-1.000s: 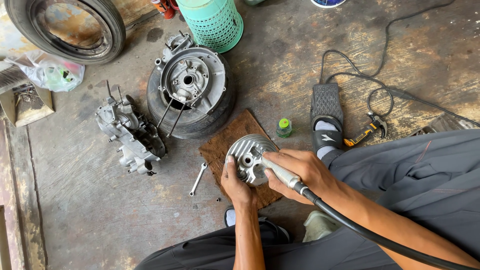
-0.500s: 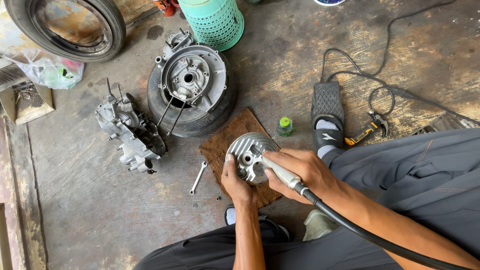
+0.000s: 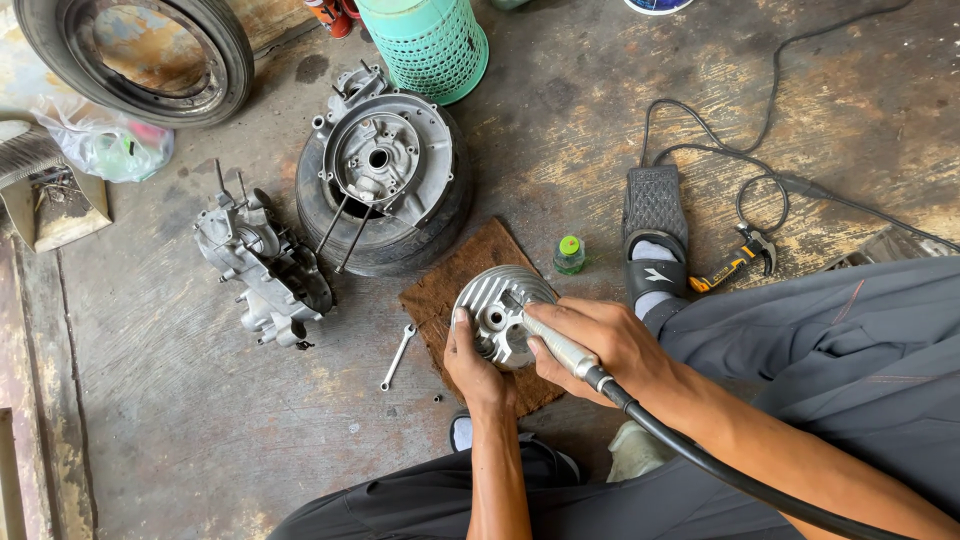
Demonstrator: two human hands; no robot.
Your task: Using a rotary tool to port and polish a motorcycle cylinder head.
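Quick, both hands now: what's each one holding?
Left hand: closed on the finned metal cylinder head.
Right hand: closed on the rotary tool handpiece.

The left hand (image 3: 478, 368) covers the lower edge of the finned cylinder head (image 3: 500, 312), the right hand (image 3: 600, 345) hides the rotary handpiece's (image 3: 556, 346) tip where it meets the metal, and the big tyre (image 3: 135, 55) at top left runs off frame.
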